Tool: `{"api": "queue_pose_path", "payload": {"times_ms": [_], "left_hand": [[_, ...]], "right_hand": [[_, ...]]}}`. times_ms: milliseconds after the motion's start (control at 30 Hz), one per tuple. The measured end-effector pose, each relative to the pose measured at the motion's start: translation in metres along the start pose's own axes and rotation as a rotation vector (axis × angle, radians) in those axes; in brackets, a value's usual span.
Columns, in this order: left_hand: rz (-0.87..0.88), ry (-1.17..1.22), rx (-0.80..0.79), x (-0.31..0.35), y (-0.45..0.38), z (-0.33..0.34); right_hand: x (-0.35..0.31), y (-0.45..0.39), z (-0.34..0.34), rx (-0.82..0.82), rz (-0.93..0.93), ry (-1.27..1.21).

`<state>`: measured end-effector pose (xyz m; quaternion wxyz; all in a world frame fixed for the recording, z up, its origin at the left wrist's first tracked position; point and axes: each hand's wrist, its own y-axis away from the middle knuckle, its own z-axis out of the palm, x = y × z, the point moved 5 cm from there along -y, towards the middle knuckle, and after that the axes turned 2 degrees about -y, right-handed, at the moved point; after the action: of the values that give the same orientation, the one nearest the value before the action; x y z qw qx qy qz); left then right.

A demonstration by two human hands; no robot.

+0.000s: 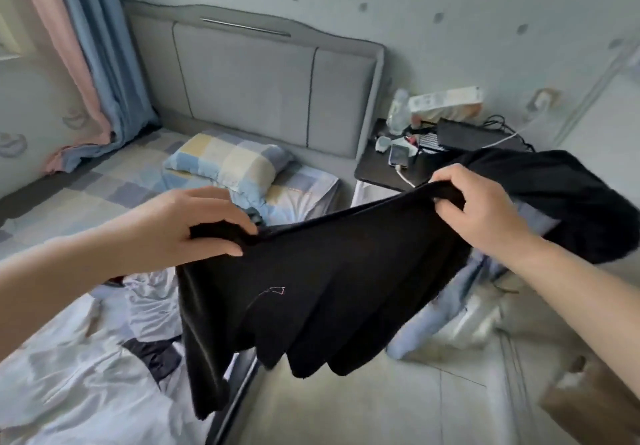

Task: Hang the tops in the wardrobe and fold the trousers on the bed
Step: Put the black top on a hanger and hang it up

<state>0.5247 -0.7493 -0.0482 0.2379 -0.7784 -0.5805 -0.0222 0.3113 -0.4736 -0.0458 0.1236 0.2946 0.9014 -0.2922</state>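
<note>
Both hands hold one black garment (pixel 322 282) up in the air, stretched between them over the side edge of the bed (pixel 69 392) and the floor beside it. The left hand (pixel 194 223) has its fingers and thumb curled round a bunched corner of the cloth; the right hand (pixel 481 209) pinches the upper edge further along, with more black fabric billowing loose beyond it, in front of the bedside table (pixel 384 171). The cloth hangs down in folds from the taut top edge, and a small pale stitched mark shows on its front. Whether this is a top or a pair of trousers cannot be told for sure from here, though the wide straight edge and broad hanging body suggest a top held by hem or shoulders. The step in hand looks like shaking the piece out and finding its shape. No wardrobe or hanger is in view, so if it is a top the next move calls for turning away from the bed to find them while keeping both grips; if trousers, for lowering it flat onto the bed. Other crumpled clothes, white and dark, lie on the bed near its side edge, and a checked pillow (pixel 228 160) rests by the headboard (pixel 256 81).
</note>
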Motion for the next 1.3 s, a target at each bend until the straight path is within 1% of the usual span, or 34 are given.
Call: {"api": "queue_pose_path", "payload": {"times_ms": [67, 133, 200, 300, 367, 433, 500, 567, 600, 667, 733, 800, 867, 933, 967, 1100, 1233, 1300], "left_hand": [[0.115, -0.038, -0.044, 0.018, -0.029, 0.012], [0.202, -0.056, -0.063, 0.046, -0.066, 0.033], [0.240, -0.047, -0.034, 0.060, -0.087, 0.040], [0.384, -0.091, 0.044, 0.100, -0.132, 0.069], [0.493, -0.076, 0.058, 0.130, -0.160, 0.089], [0.592, -0.037, 0.034, 0.159, -0.190, 0.109], [0.682, 0.003, -0.027, 0.187, -0.221, 0.127], [0.739, 0.021, -0.062, 0.207, -0.245, 0.138], [0.790, 0.023, -0.063, 0.225, -0.267, 0.146], [0.844, -0.004, -0.036, 0.238, -0.283, 0.150], [0.928, -0.052, -0.015, 0.262, -0.317, 0.161], [0.970, -0.070, -0.012, 0.280, -0.350, 0.170], [0.994, -0.043, -0.054, 0.293, -0.381, 0.184], [0.969, 0.036, -0.132, 0.298, -0.417, 0.203], [0.922, 0.124, -0.161, 0.302, -0.439, 0.212], [0.580, 0.717, -0.283, 0.315, -0.517, 0.241], [0.406, 1.186, -0.324, 0.349, -0.589, 0.268], [0.345, 1.341, -0.321, 0.364, -0.623, 0.277]], "right_hand": [[0.022, 0.022, -0.035, -0.023, -0.016, 0.090], [0.046, 0.053, -0.078, -0.033, 0.022, 0.156], [0.061, 0.070, -0.096, -0.049, 0.027, 0.171], [0.101, 0.112, -0.144, -0.063, 0.195, 0.186], [0.128, 0.140, -0.175, -0.045, 0.294, 0.205], [0.146, 0.166, -0.205, 0.000, 0.359, 0.206], [0.161, 0.191, -0.235, 0.062, 0.402, 0.235], [0.171, 0.207, -0.254, 0.076, 0.429, 0.277], [0.178, 0.220, -0.274, 0.082, 0.455, 0.330], [0.186, 0.228, -0.286, 0.017, 0.456, 0.424], [0.202, 0.246, -0.311, -0.002, 0.533, 0.522], [0.216, 0.259, -0.330, 0.012, 0.612, 0.602], [0.227, 0.265, -0.348, 0.056, 0.683, 0.688], [0.237, 0.265, -0.364, 0.128, 0.720, 0.755], [0.244, 0.266, -0.375, 0.178, 0.751, 0.774], [0.269, 0.262, -0.414, 0.311, 0.879, 0.768], [0.287, 0.249, -0.454, 0.357, 0.972, 0.810], [0.293, 0.245, -0.471, 0.405, 1.016, 0.852]]}}
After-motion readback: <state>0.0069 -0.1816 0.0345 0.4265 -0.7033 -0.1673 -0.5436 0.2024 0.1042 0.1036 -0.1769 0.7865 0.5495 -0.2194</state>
